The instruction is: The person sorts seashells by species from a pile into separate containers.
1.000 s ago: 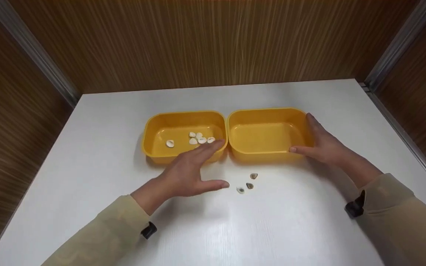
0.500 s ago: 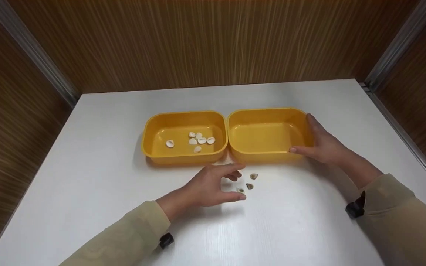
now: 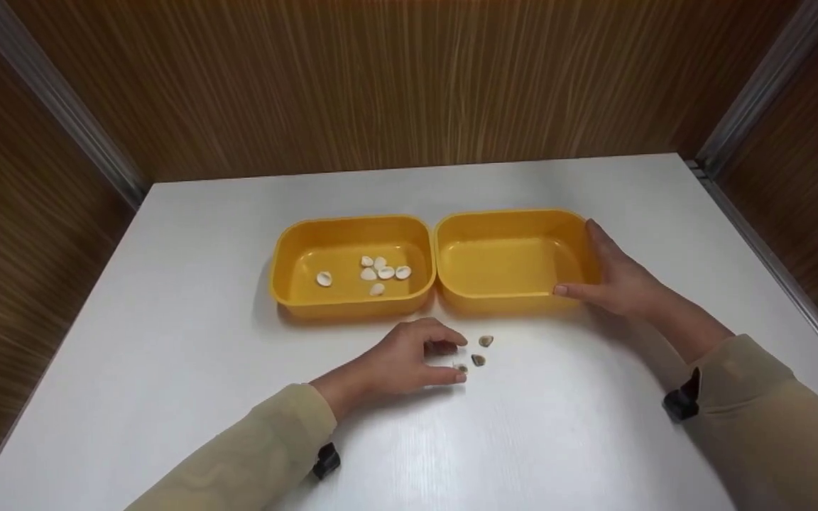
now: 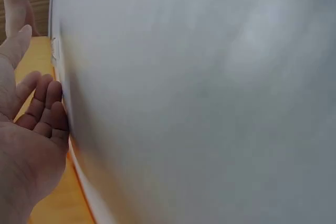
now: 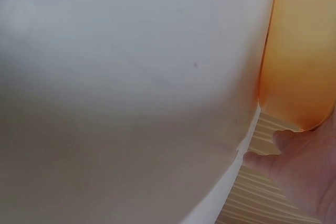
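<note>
In the head view my left hand (image 3: pixel 404 360) hovers low over the table with thumb and fingers apart, around a pale seashell (image 3: pixel 461 368) that they partly hide. Just right of its fingertips lie two brownish seashells, a lower one (image 3: pixel 478 360) and an upper one (image 3: pixel 486 341). My right hand (image 3: pixel 618 279) holds the right end of the right-hand yellow box (image 3: pixel 498 293), thumb on the front rim and fingers along the outer side. Several white seashells (image 3: pixel 386 272) lie inside the left-hand yellow box (image 3: pixel 352 306). No shells show in the right-hand box.
Both boxes stand side by side, ends touching, on a white table (image 3: pixel 522 440). Wood-grain panels enclose it, with a back panel (image 3: pixel 409 85) behind and side walls at left and right. Metal strips run along the corners.
My left hand has moved from over the left-hand box's front rim down and right to the loose shells, its thumb and fingers drawing closer together. The right hand has stayed on its box.
</note>
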A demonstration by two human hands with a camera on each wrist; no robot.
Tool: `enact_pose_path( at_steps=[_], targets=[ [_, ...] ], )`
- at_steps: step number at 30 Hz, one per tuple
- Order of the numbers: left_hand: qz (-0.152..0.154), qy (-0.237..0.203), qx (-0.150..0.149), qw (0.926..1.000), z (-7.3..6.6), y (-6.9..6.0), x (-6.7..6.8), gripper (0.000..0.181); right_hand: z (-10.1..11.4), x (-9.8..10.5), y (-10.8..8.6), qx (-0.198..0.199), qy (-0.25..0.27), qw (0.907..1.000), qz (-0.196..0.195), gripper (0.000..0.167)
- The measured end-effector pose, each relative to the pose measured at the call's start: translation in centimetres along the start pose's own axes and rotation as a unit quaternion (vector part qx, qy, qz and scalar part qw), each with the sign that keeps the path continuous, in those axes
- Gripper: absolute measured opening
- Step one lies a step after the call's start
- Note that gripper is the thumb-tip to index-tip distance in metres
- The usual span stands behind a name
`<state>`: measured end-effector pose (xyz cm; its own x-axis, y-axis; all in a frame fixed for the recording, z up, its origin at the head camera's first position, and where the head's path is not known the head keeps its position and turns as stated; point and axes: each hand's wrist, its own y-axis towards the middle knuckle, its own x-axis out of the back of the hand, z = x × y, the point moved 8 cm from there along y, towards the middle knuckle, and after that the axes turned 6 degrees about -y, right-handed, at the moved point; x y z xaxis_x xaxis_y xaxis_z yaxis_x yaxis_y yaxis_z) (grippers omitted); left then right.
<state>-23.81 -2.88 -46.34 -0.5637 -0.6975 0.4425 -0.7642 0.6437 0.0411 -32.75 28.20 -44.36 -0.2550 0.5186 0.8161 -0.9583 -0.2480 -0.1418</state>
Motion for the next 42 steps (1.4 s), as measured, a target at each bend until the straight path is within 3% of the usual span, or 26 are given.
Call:
enact_pose_path(
  at_steps=[10, 27, 42],
  targets=[
    [0.016, 0.016, -0.046, 0.9987, -0.10, 0.36, -0.25, 0.032, -0.18, -0.03, -0.08, -0.003, 0.006, 1.0000, -0.005, 0.132],
    [0.024, 0.060, -0.029, 0.9975, 0.19, 0.42, -0.61, 0.023, -0.16, -0.08, -0.06, -0.010, -0.002, 1.0000, 0.001, 0.133],
    [0.017, 0.056, -0.029, 0.9978, 0.04, 0.36, -0.68, 0.017, 0.18, 0.07, -0.14, -0.003, 0.001, 1.0000, 0.002, 0.133]
  ],
)
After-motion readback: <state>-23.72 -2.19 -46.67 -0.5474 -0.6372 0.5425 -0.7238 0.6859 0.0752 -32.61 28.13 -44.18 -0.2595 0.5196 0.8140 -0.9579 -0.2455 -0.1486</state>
